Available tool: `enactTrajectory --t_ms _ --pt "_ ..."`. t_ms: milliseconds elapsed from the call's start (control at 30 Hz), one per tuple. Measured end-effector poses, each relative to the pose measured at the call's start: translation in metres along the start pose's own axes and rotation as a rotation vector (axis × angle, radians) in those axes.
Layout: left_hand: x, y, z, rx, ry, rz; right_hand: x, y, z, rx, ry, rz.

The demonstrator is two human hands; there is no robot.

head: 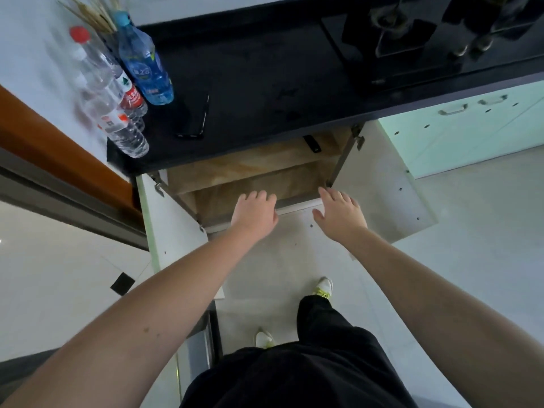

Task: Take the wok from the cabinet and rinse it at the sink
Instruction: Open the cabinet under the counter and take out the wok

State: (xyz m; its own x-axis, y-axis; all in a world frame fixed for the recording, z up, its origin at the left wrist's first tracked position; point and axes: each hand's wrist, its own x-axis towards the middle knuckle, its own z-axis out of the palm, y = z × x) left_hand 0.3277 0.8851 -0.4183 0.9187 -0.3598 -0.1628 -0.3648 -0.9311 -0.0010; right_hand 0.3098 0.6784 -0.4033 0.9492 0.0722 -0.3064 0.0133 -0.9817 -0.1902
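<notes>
The cabinet [253, 175] under the black counter stands with both doors swung open, the left door [173, 219] and the right door [379, 184]. Its brown shelves show inside, and no wok is visible from this angle. My left hand [256, 213] reaches toward the cabinet's front edge, fingers loosely curled, holding nothing. My right hand [341, 216] is beside it with fingers spread, also holding nothing. The sink is out of view.
Three plastic water bottles [129, 83] stand at the counter's left end, with a dark phone [194, 119] lying near them. A gas stove [412, 39] sits at the back right. Mint-green cabinet doors [471, 128] run to the right. My feet [294, 313] stand on the tiled floor.
</notes>
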Motion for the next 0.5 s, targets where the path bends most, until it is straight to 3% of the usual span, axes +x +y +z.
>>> enactTrajectory --t_ms 200,500 --pt "0.08 0.031 -0.004 0.009 -0.052 -0.005 0.061 0.043 -0.015 0.031 -0.013 0.04" --pt "0.168 0.033 0.009 -0.027 -0.122 -0.122 0.172 0.081 -0.014 0.073 -0.059 -0.046"
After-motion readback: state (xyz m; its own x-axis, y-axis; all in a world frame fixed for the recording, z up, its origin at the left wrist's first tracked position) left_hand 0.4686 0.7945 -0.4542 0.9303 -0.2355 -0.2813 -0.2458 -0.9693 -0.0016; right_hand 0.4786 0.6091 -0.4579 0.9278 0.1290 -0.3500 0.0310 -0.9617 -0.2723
